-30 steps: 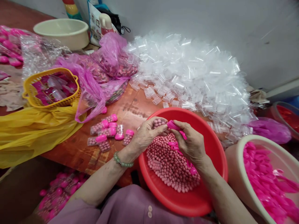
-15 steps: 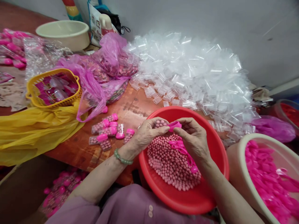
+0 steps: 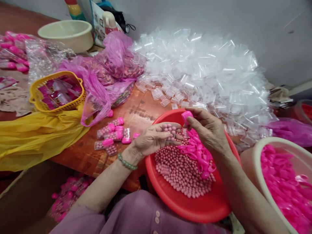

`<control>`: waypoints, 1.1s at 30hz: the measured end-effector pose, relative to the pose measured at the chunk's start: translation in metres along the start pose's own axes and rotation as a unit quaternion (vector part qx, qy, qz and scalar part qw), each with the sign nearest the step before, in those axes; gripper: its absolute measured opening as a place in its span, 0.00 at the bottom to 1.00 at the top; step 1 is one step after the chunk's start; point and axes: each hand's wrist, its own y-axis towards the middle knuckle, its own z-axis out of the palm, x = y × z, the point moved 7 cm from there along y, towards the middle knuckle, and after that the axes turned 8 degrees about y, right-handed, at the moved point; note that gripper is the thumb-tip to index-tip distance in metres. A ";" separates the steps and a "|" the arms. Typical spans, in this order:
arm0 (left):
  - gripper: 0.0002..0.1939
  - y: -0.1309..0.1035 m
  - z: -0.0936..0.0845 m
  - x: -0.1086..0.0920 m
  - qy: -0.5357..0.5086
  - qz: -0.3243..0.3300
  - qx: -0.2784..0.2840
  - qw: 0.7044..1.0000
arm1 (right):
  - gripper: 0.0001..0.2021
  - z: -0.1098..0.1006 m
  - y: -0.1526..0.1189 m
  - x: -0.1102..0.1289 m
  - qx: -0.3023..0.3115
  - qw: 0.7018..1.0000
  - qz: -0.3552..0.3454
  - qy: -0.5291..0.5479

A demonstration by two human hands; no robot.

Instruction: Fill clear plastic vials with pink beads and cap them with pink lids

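Observation:
Over the left rim of a red basin (image 3: 158, 198), my left hand (image 3: 152, 138) holds a small clear container (image 3: 170, 131) filled with pink beads, its fingers stretched behind it. My right hand (image 3: 207, 126), a little higher and to the right, pinches a bright pink cap (image 3: 187, 117) between thumb and fingers. Cap and container are apart. Below both hands, loose pink beads (image 3: 182, 172) lie in the basin, with several bright pink plastic pieces (image 3: 200, 156) on top. Several bead-filled containers with pink caps (image 3: 114, 135) lie on the table left of my left hand.
Clear empty containers (image 3: 202, 68) are heaped at the back. A cream tub (image 3: 258, 162) of pink pieces stands at the right. On the left are a yellow basket (image 3: 58, 109), purple bags (image 3: 97, 87), a yellow bag (image 3: 41, 139) and a cream basin (image 3: 70, 42).
The hands have moved apart. My right hand has risen with the pink cap, and the bead-filled container now shows fully in my left hand. More pink pieces show in the basin.

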 end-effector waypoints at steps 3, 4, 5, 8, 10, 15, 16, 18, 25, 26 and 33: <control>0.14 -0.001 -0.003 -0.002 -0.018 -0.002 -0.007 1.000 | 0.13 0.004 0.002 0.001 0.013 1.000 -0.014 0.008; 0.14 -0.001 -0.004 -0.002 -0.023 -0.003 -0.009 1.000 | 0.12 0.006 0.002 0.002 0.018 1.000 -0.016 0.005; 0.13 -0.001 -0.005 -0.003 -0.027 -0.001 -0.012 1.000 | 0.12 0.007 0.002 0.003 0.021 1.000 -0.018 0.001; 0.16 -0.002 -0.007 -0.004 -0.022 0.015 -0.023 0.999 | 0.12 0.010 0.002 0.007 0.023 0.999 -0.029 -0.001; 0.17 -0.003 -0.006 -0.005 0.005 0.035 -0.031 0.999 | 0.12 0.010 0.002 0.009 0.021 0.999 -0.037 0.005; 0.16 -0.003 -0.002 -0.005 0.110 0.074 -0.066 0.989 | 0.11 0.004 -0.002 0.010 -0.023 0.998 -0.058 -0.003; 0.17 -0.003 -0.003 -0.006 0.125 0.079 -0.081 0.986 | 0.11 0.004 -0.003 0.011 -0.028 0.998 -0.063 -0.009; 0.18 -0.001 -0.004 -0.007 0.150 0.082 -0.110 0.979 | 0.11 0.004 -0.004 0.011 -0.024 0.997 -0.073 -0.020; 0.18 0.003 0.001 -0.006 0.195 0.082 -0.091 0.973 | 0.11 0.003 -0.004 0.016 0.012 0.993 -0.098 -0.059; 0.18 0.003 0.000 -0.005 0.197 0.083 -0.090 0.973 | 0.11 0.004 -0.004 0.017 0.021 0.992 -0.101 -0.068; 0.12 0.003 0.002 -0.004 0.214 0.087 -0.065 0.971 | 0.11 0.012 -0.007 0.023 0.084 0.976 -0.159 -0.124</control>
